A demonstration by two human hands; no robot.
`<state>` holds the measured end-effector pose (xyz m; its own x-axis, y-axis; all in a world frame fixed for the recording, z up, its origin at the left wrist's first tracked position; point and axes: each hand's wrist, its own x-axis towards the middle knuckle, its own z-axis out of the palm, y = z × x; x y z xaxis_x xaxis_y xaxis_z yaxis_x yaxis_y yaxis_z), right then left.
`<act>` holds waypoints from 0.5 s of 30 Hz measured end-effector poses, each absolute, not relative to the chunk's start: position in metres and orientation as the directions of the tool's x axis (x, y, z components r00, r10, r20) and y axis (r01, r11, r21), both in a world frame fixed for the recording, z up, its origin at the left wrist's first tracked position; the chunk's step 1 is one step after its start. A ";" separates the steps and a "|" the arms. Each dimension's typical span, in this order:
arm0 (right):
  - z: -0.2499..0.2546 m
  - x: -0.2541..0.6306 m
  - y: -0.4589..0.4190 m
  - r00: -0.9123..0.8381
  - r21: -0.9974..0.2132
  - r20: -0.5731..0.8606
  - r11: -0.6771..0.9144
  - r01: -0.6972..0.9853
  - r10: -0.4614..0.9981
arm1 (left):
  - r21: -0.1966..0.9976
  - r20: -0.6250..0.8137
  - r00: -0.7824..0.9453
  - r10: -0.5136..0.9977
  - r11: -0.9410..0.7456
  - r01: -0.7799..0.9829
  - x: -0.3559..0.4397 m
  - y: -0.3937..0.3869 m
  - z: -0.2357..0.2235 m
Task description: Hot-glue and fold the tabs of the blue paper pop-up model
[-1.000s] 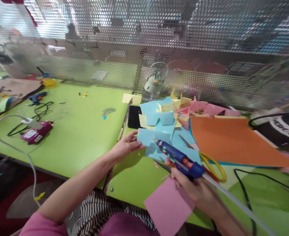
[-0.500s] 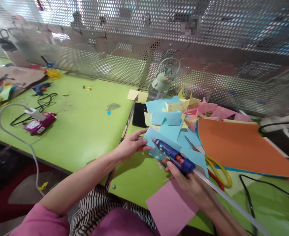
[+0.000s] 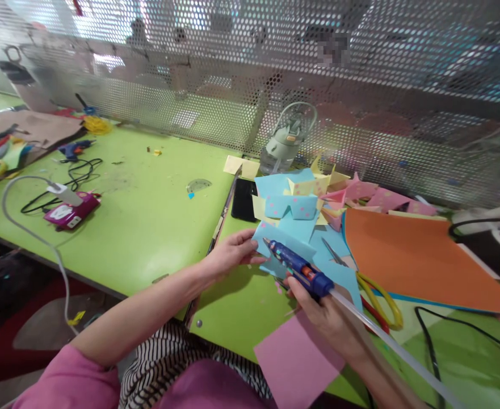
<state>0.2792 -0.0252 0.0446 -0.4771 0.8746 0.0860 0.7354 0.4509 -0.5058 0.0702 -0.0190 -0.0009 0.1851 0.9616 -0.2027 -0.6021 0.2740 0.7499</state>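
Note:
My right hand (image 3: 318, 309) is wrapped round a blue hot glue gun (image 3: 298, 266), with a long clear glue stick (image 3: 373, 326) sticking out of its back. The gun's nozzle points up and left, over a light blue piece of paper (image 3: 281, 236) with pink dots. My left hand (image 3: 239, 250) pinches the left edge of that paper between thumb and fingers. Just beyond it stands a folded light blue paper piece (image 3: 290, 207) with pink dots. A pink paper square (image 3: 298, 360) lies below my right hand at the table's front edge.
Yellow-handled scissors (image 3: 379, 301) and orange sheets (image 3: 420, 258) lie at the right. A black phone (image 3: 244, 200) and a water bottle (image 3: 286, 139) are behind the papers, before a perforated metal screen (image 3: 190, 74). A magenta power strip (image 3: 71, 211) and its cables sit at the left.
The whole view has shifted slightly to the right. My hands, the glue gun and the blue paper keep nearly the same places relative to each other.

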 end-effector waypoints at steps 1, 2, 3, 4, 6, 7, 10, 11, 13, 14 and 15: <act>0.045 0.278 -0.025 -0.477 -0.517 0.094 0.452 0.727 0.874 | 0.749 -0.200 0.184 0.962 0.271 -0.605 0.071 -0.019 0.000; 0.045 0.278 -0.025 -0.476 -0.529 0.106 0.455 0.716 0.873 | 0.749 -0.195 0.184 0.963 0.268 -0.606 0.071 -0.020 0.000; 0.044 0.277 -0.024 -0.476 -0.539 0.121 0.460 0.705 0.871 | 0.749 -0.192 0.185 0.964 0.266 -0.607 0.071 -0.020 0.001; 0.044 0.277 -0.024 -0.474 -0.546 0.140 0.467 0.695 0.869 | 0.750 -0.192 0.185 0.964 0.266 -0.606 0.071 -0.020 0.002; 0.043 0.276 -0.024 -0.473 -0.551 0.165 0.479 0.683 0.865 | 0.751 -0.196 0.183 0.963 0.268 -0.603 0.072 -0.021 0.003; 0.042 0.276 -0.024 -0.473 -0.549 0.170 0.482 0.683 0.864 | 0.751 -0.198 0.182 0.963 0.268 -0.603 0.072 -0.021 0.003; 0.041 0.278 -0.024 -0.471 -0.544 0.165 0.478 0.690 0.867 | 0.750 -0.194 0.181 0.964 0.265 -0.606 0.072 -0.021 0.003; 0.040 0.278 -0.024 -0.470 -0.542 0.162 0.476 0.693 0.868 | 0.751 -0.195 0.181 0.964 0.265 -0.605 0.072 -0.021 0.003; 0.039 0.279 -0.024 -0.465 -0.536 0.161 0.473 0.699 0.871 | 0.752 -0.200 0.177 0.964 0.267 -0.602 0.072 -0.021 0.004; 0.039 0.279 -0.023 -0.462 -0.534 0.162 0.471 0.702 0.872 | 0.754 -0.202 0.175 0.964 0.267 -0.600 0.072 -0.021 0.004; 0.039 0.279 -0.023 -0.459 -0.533 0.163 0.469 0.704 0.873 | 0.755 -0.204 0.175 0.963 0.268 -0.598 0.072 -0.021 0.004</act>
